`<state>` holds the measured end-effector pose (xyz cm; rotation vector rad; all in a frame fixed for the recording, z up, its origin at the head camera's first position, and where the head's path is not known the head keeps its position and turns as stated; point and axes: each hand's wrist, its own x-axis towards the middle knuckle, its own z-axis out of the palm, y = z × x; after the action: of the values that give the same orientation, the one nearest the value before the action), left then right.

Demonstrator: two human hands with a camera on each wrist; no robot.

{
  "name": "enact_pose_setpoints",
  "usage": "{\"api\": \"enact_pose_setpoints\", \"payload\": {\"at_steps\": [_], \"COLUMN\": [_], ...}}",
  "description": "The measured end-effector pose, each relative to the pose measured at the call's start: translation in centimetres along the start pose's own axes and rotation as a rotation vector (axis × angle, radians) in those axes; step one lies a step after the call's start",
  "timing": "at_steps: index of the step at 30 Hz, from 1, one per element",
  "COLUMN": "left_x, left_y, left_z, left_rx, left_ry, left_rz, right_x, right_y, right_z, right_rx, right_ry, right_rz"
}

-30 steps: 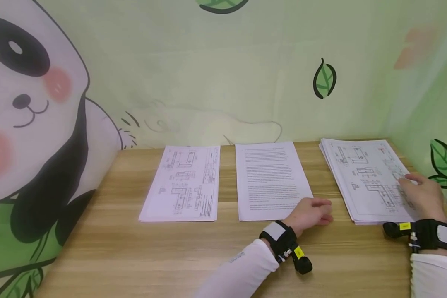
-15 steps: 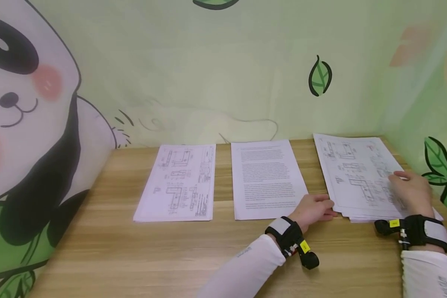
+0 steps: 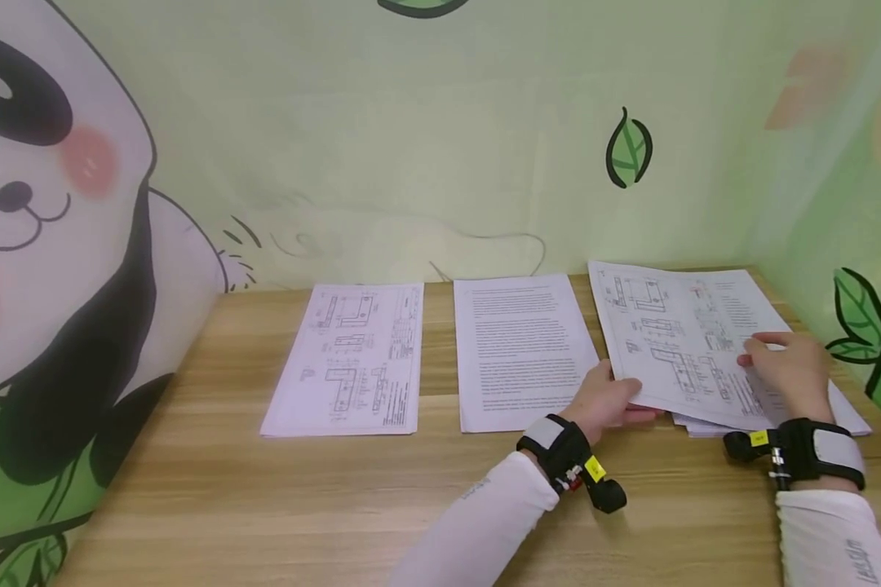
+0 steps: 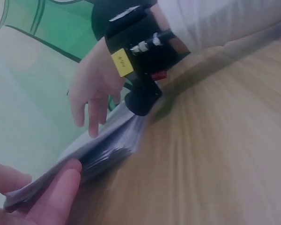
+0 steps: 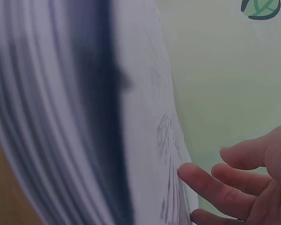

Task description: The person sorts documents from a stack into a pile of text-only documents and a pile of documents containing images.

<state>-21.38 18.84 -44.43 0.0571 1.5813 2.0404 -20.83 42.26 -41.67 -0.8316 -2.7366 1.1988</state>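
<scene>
My left hand [image 3: 604, 398] pinches the near left corner of upper paper sheets [image 3: 649, 314] printed with technical drawings, thumb on top and fingers beneath. In the left wrist view, those fingers [image 4: 61, 192] hold the lifted edge above the rest of the stack [image 4: 114, 157]. On the drawing's right side, my right hand [image 3: 789, 371] touches the printed face; in the right wrist view, its fingertips [image 5: 189, 173] meet the paper with the fingers loosely bent. Lower sheets [image 3: 847, 412] stick out at the right. How many sheets are lifted cannot be told.
A pile of text pages [image 3: 524, 350] lies just left of my left hand. Farther left is another pile of drawings [image 3: 356, 359]. All rest on a wooden table [image 3: 264, 505], backed by a green wall cloth [image 3: 411, 147] with a panda print.
The upper drawing sheets have shifted left off the right stack and lifted slightly. My left hand has gone from beside the stack to gripping their corner; my right hand moved left with them.
</scene>
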Motion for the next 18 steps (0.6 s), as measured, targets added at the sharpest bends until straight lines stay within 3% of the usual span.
{"api": "enact_pose_setpoints", "payload": {"at_steps": [6,11,18], "left_x": [0.3,0.1,-0.5], "left_y": [0.0,-0.3,0.2], "left_z": [-0.4,-0.5,-2.4], "left_rx": [0.021,-0.008,0.008], "left_ry": [-0.018,0.059,0.078], "left_rz": [0.066,0.059,0.079], "right_x": [0.0,0.3,0.7], "right_y": [-0.5,-0.7,-1.2], "right_z": [0.8,1.0,1.4], "right_rx": [-0.008,-0.020,0.136], "right_ry": [-0.037,-0.039,-0.092], "right_rz": [-0.013,-0.069,-0.039]}}
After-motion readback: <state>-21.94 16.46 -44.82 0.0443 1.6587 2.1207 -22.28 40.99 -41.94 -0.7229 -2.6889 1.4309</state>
